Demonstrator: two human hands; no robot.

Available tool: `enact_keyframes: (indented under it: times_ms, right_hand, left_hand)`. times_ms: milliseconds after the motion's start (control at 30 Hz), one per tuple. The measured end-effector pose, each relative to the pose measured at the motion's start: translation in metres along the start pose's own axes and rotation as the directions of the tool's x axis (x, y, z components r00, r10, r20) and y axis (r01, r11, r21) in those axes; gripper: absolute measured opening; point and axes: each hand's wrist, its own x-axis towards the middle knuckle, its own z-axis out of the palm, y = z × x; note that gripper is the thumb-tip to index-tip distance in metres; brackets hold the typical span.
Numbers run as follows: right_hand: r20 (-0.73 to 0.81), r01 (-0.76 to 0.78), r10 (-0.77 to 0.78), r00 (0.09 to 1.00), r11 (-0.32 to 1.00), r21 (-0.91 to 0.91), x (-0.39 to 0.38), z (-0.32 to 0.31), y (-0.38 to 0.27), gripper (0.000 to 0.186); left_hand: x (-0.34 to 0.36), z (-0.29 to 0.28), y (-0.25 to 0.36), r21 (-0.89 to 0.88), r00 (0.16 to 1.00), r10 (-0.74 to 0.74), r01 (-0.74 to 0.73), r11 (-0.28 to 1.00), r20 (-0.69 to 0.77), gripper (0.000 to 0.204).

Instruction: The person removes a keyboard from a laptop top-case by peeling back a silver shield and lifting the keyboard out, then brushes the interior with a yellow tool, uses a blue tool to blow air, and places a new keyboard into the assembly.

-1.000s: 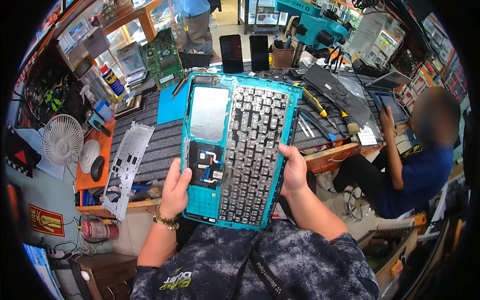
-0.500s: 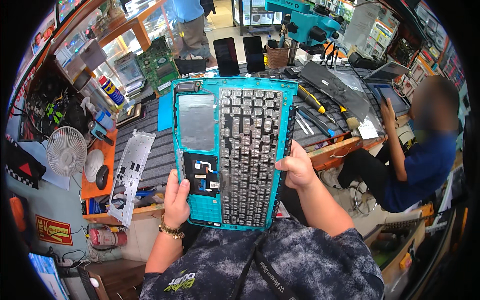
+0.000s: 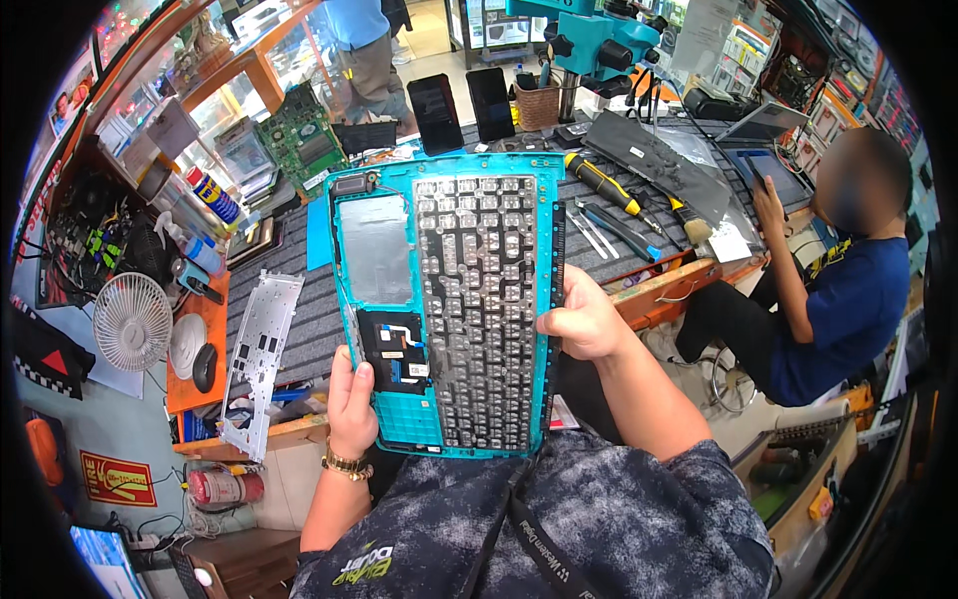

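Observation:
Both my hands grip a teal laptop housing [image 3: 394, 421], turned lengthwise, with the bare underside of its keyboard [image 3: 477, 309] along the right half. A silver pad [image 3: 374, 250] and a black touchpad section with ribbon cables [image 3: 394, 344] fill much of the left half. My left hand [image 3: 351, 399] holds the lower left edge, thumb on the front. My right hand [image 3: 584, 319] is closed on the right edge, thumb pressed near the keys. Left of the housing lies a perforated silver metal plate [image 3: 257, 354] on the grey ribbed mat [image 3: 302, 344].
A green circuit board [image 3: 304, 140], two phones [image 3: 434, 112], screwdriver [image 3: 604, 185], pliers [image 3: 614, 228], brush [image 3: 696, 225] and teal microscope [image 3: 589, 45] are on the bench. A fan [image 3: 130, 319] is left. A seated person [image 3: 838, 299] handles a device at right; another [image 3: 359, 50] stands behind.
The housing and both my hands have turned slightly, its top edge moving left in the view, while keeping the same grip. The surroundings have shifted a little as the camera moved.

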Motion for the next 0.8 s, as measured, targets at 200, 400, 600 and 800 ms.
enact_keyframes:
  times_ms: [200, 400, 600, 800]
  right_hand:
    - [-0.052, -0.006, 0.007, 0.999, 1.0, 0.02, 0.003, 0.001, 0.004, 0.062]
    - [-0.046, 0.03, -0.027, 0.999, 0.996, 0.08, 0.005, -0.007, 0.018, 0.051]
    - [-0.047, 0.054, -0.047, 0.998, 0.983, 0.173, 0.009, -0.005, 0.023, 0.04]
    - [-0.154, 0.138, -0.128, 0.98, 0.989, 0.06, 0.012, 0.003, 0.019, 0.032]
  left_hand:
    - [-0.002, 0.001, 0.001, 0.078, 1.0, 0.007, -0.006, 0.997, -0.008, 0.031]
    - [-0.001, 0.001, -0.001, 0.148, 0.999, 0.045, -0.042, 0.988, -0.012, 0.031]
    - [-0.004, 0.0, -0.006, 0.135, 0.998, 0.051, -0.048, 0.99, -0.022, 0.029]
    - [-0.007, 0.005, -0.01, 0.124, 0.992, 0.114, -0.108, 0.986, -0.045, 0.025]
